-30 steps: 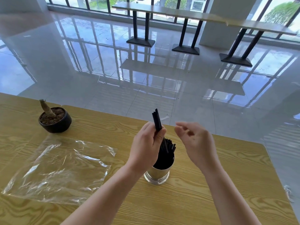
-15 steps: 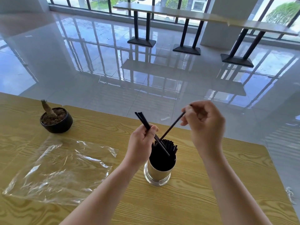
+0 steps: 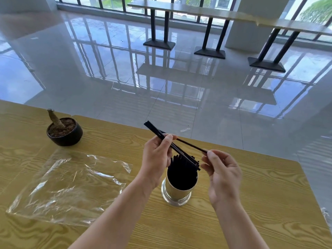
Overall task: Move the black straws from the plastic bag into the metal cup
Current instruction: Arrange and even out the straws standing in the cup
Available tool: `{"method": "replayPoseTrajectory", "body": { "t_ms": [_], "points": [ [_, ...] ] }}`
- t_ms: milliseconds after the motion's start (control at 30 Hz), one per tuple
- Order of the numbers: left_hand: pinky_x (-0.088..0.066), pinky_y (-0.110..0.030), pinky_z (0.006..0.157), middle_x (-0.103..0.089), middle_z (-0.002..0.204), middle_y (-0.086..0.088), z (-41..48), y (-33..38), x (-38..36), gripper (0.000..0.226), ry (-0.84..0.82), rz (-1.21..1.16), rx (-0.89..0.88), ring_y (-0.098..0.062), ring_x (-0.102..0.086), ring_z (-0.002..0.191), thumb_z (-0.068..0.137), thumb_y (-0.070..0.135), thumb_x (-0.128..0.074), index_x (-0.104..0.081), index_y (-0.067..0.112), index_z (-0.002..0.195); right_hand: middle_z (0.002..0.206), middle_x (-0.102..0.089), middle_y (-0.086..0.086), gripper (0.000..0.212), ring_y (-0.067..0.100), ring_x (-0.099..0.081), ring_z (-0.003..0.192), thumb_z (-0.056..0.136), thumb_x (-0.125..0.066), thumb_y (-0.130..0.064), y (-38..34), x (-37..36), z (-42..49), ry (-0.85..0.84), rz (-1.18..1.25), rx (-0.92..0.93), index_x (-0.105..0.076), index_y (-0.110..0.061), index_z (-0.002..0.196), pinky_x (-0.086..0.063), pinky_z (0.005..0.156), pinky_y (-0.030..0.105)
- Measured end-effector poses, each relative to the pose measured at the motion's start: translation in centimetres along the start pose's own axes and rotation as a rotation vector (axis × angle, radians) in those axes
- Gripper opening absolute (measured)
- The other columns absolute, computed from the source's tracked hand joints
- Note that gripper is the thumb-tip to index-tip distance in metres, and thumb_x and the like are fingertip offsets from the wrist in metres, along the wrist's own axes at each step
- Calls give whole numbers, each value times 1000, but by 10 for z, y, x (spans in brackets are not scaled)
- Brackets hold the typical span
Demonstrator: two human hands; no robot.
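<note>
Last stretch, I judge — the clear plastic bag [image 3: 68,184] lies flat, seemingly empty. The left hand [image 3: 157,159] grips a few thin black straws [image 3: 186,158] slanted over the packed shiny metal cup [image 3: 177,194]; the right hand [image 3: 222,173] pinches the end of a single straw [image 3: 192,145] — next, stand it into a gap.

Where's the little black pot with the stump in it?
In the head view, the black pot sits far left on the wooden table, just beyond the plastic bag.
</note>
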State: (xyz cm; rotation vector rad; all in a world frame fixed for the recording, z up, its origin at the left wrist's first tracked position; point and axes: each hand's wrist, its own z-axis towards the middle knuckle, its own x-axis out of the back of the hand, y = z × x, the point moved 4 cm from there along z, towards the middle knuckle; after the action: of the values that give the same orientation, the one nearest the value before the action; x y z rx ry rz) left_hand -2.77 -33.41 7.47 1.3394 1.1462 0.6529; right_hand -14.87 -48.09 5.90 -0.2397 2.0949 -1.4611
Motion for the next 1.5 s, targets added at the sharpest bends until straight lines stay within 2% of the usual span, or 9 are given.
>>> {"method": "replayPoseTrajectory", "body": {
  "t_ms": [333, 467, 667, 800, 900, 1067, 1233, 1367, 1500],
  "points": [
    [-29, -20, 38, -45, 56, 0, 2, -9, 2, 26, 13, -54, 91, -12, -35, 47, 101, 24, -56, -71, 4, 102, 85, -73, 7, 11, 14, -64, 71, 84, -76, -10, 17, 0, -6, -73, 16, -116, -78, -20, 81, -51, 72, 31],
    [-29, -20, 39, -45, 54, 2, 2, -5, -1, 22, 3, -15, 59, -11, -35, 45, 101, 26, -57, -75, 14, 96, 87, -75, 7, 8, 18, -62, 76, 82, -78, -11, 20, 4, -5, -118, -100, -109, -78, -19, 81, -50, 70, 32],
    [-33, -17, 48, -52, 53, 12, -7, 16, -5, 24, -5, 530, -336, -4, -42, 46, 101, 28, -57, -67, 15, 84, 91, -77, -7, 7, 10, -67, 77, 84, -79, -27, -3, -3, -2, -207, -505, 141, -78, -29, 91, -52, 65, 23],
    [-43, -16, 59, -62, 72, 13, -19, 30, -19, 17, -121, 738, -516, -5, -59, 67, 98, 30, -55, -63, 24, 85, 98, -68, -12, 41, 11, -61, 77, 77, -76, -54, -34, -38, -9, -571, -655, 345, -73, -40, 116, -55, 69, 23],
    [-47, -25, 60, -62, 78, 14, -23, 33, -25, 17, -220, 810, -563, -6, -58, 71, 97, 31, -50, -59, 24, 83, 98, -58, -14, 42, 14, -57, 74, 79, -69, -63, -55, -58, -11, -694, -791, 513, -69, -48, 118, -49, 68, 19],
    [-35, -21, 59, -50, 67, 14, -20, 19, -24, 25, -283, 948, -516, -5, -48, 63, 99, 25, -54, -47, 26, 75, 94, -67, -16, 15, 10, -59, 67, 88, -75, -29, -66, -65, -3, -629, -760, 529, -75, -33, 103, -45, 64, 17],
    [-34, -17, 61, -52, 65, 24, -17, -1, -18, 31, -265, 876, -452, 4, -50, 66, 93, 24, -67, -54, 38, 69, 85, -72, -12, 12, 7, -66, 72, 89, -76, -23, -48, -58, -2, -593, -832, 489, -76, -35, 91, -52, 68, 25],
    [-47, -32, 63, -63, 74, 11, -15, -13, -8, 10, -232, 814, -435, -9, -55, 69, 92, 23, -70, -71, 25, 82, 85, -71, -10, 5, 6, -66, 65, 89, -77, -19, -32, -51, -1, -580, -891, 492, -78, -23, 91, -53, 63, 21],
    [-49, -41, 63, -61, 77, -3, -12, -22, -3, 11, -190, 858, -395, -19, -56, 68, 91, 22, -72, -73, 15, 82, 85, -71, -10, 4, 7, -66, 64, 87, -78, -20, -18, -47, 2, -552, -862, 466, -77, -24, 89, -53, 59, 20]
  ]
}}
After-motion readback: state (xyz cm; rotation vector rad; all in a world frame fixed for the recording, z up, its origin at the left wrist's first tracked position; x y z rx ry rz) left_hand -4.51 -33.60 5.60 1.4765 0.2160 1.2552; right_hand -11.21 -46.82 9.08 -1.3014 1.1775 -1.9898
